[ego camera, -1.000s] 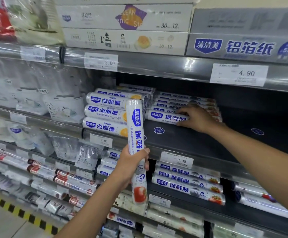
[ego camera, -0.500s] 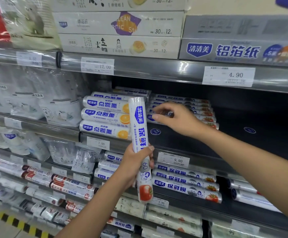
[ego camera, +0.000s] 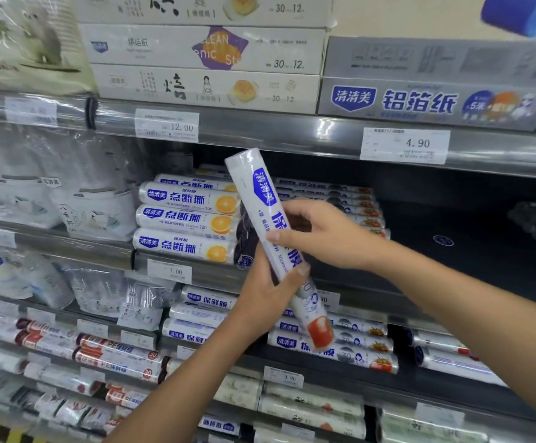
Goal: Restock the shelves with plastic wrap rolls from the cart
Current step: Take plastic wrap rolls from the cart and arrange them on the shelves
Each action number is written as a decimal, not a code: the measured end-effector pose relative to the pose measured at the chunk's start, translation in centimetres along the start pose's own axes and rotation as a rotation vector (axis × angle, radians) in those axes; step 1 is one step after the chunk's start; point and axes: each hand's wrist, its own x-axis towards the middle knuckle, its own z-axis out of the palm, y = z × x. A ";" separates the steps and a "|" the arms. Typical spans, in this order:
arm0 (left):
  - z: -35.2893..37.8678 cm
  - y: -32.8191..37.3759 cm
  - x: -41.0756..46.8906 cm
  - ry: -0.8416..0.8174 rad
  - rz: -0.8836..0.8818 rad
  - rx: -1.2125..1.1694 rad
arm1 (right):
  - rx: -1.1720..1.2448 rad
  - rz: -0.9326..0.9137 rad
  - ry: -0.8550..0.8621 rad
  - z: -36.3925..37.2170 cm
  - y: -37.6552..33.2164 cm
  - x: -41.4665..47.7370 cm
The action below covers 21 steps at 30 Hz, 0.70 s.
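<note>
Store shelving with price tags fills the view. A plastic wrap roll is held tilted in front of the dark middle shelf. The left grip wraps its lower half, and the right grip curls round its middle. Orange-label rolls are stacked on the shelf just left, with foil boxes above.

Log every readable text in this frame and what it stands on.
"12.00": top-left tag.
"4.90": top-right tag.
"7.00": lower tag.
"清清美 铝箔纸": foil box.
"清清美 点断撕": orange rolls.
"清清美": held roll.
"清清美 保鲜膜": lower rolls.
"CLEAN", "30 12": white box.
"PE保鲜膜": red rolls.
Fine print on tags and rolls: too blurred to read.
</note>
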 end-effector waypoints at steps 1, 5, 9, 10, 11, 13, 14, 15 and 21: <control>-0.2 -0.3 -0.1 -0.038 0.061 0.091 | -0.031 -0.011 -0.020 -0.7 -0.2 0.1; -1.1 -3.9 -0.5 0.032 0.274 0.663 | -0.185 0.020 -0.075 -3.3 0.3 0.5; -1.2 -6.8 -0.8 -0.002 0.363 1.149 | -0.355 0.096 -0.108 -4.4 3.0 1.7; -1.3 -7.2 -0.9 -0.015 0.374 1.202 | -0.380 0.127 -0.082 -4.3 4.0 2.1; -1.3 -7.4 -0.9 -0.028 0.379 1.236 | -0.395 0.149 -0.054 -4.2 4.8 2.4; -1.5 -7.5 -0.9 -0.045 0.381 1.274 | -0.416 0.158 -0.020 -4.0 6.5 3.1; -1.5 -7.4 -0.9 -0.050 0.379 1.284 | -0.428 0.158 -0.016 -3.8 7.3 3.5; -1.6 -7.4 -0.9 -0.053 0.376 1.293 | -0.453 0.164 -0.022 -3.6 7.9 3.7; -1.8 -7.5 -0.9 -0.052 0.379 1.310 | -0.534 0.155 -0.021 -1.3 11.4 5.1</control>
